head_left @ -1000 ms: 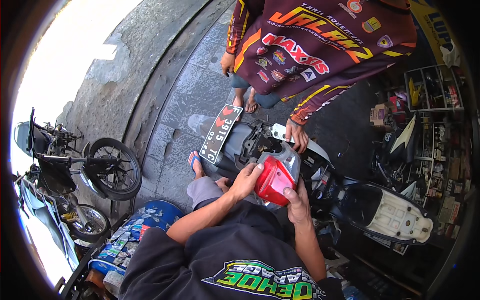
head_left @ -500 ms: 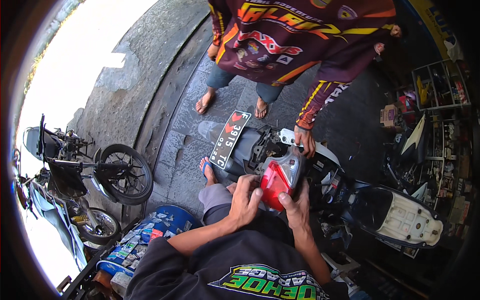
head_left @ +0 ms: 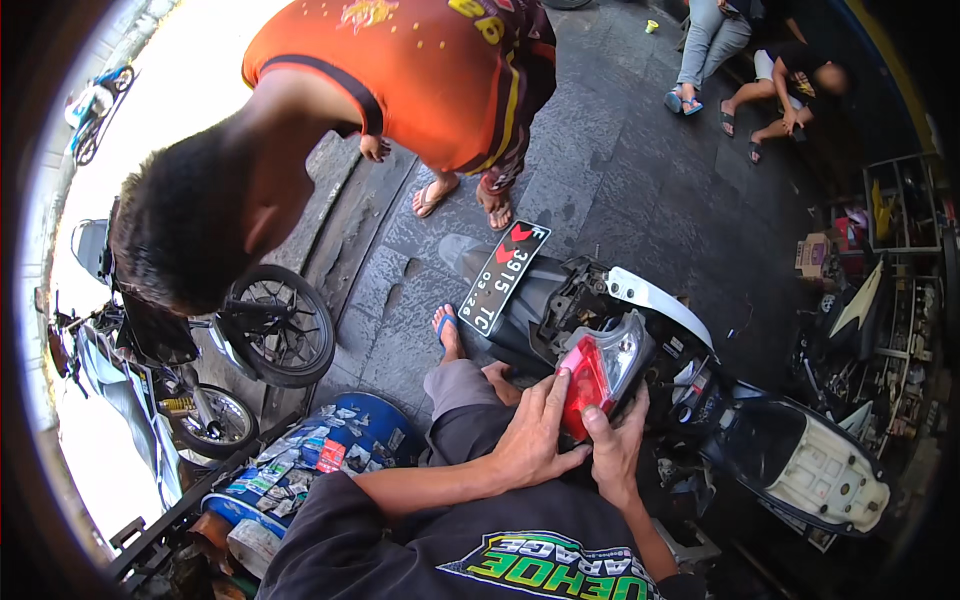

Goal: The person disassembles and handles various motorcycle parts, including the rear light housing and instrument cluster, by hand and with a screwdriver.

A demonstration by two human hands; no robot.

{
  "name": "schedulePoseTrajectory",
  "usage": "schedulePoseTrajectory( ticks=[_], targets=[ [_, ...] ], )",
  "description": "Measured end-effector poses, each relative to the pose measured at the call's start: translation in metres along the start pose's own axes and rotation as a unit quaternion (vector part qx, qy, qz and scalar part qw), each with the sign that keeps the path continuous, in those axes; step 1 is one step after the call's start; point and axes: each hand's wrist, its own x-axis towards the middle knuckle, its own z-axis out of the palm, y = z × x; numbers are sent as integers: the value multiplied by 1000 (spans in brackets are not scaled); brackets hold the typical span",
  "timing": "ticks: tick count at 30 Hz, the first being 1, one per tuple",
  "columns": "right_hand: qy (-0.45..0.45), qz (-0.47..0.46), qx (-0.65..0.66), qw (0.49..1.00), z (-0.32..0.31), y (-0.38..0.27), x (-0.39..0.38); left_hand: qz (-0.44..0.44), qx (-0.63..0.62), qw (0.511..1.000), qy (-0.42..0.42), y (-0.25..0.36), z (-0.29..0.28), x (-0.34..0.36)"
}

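tail light (head_left: 588,388) is up in front of the person's torso, held between both hands, over the stripped rear of the motorcycle (head_left: 528,316); long axis slants from the torso outward to the right, clear end farthest away. left grip (head_left: 538,432) is curled onto its left edge, thumb off the lens; right grip (head_left: 616,442) clasps the near right side, thumb on the red face. both in contact, so neither is nearer. plate (head_left: 508,278) sits ahead-left of the lamp, white side panel (head_left: 668,306) ahead-right

looks: glossy red lens, clear section at far right, dark housing; back side and any wiring hidden
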Motion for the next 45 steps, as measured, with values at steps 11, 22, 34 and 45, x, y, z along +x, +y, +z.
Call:
schedulePoseTrajectory(
  ticks=[11,22,34,45],
  targets=[
    [-96,-114,-181,972,45,8,53,-169,-208,936,228,-59,-7,39],
    [41,4,-118,992,-12,93,45,-197,-283,926,152,-107,-36,80],
    [135,-120,-176,968,-44,60,138,-191,-261,937,132,-96,-34,86],
    [-66,-252,-443,858,-33,31,224,-208,-256,936,125,-110,-38,102]
  ],
)
